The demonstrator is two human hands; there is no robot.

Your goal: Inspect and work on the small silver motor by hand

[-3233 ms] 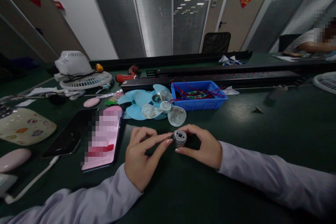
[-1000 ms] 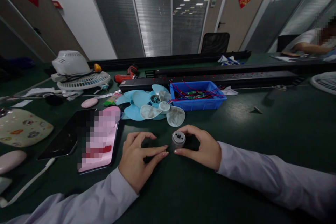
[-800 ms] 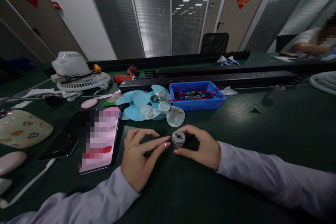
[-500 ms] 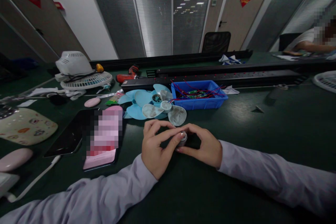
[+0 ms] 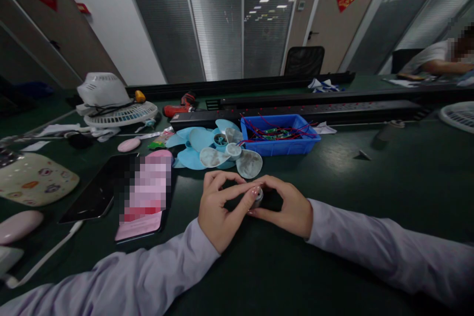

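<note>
Between both hands stands a small silver motor (image 5: 258,199), a short metal cylinder with a dark spot on its top end. My left hand (image 5: 221,210) is closed on it, the thumb pressed against its near upper side. From the other side my right hand (image 5: 292,206) grips it too, with thumb and fingertips curved around; its lower part is partly hidden by the fingers. Just beyond the hands lie light blue fan blades (image 5: 200,140) and a greyish translucent fan blade (image 5: 249,164). Behind them sits a blue bin (image 5: 282,147) holding red wires and green circuit boards.
Left of my hands lie a lit pink-screened phone (image 5: 148,192), a dark phone (image 5: 92,197) and a white cable (image 5: 48,259). Farther back are a white fan (image 5: 120,113), a red drill (image 5: 177,110) and long black rails (image 5: 333,111). Another person (image 5: 437,61) sits at far right.
Both hands keep nearly the same hold on the motor, which appears very slightly turned or tilted. The whole view has shifted by a small amount.
</note>
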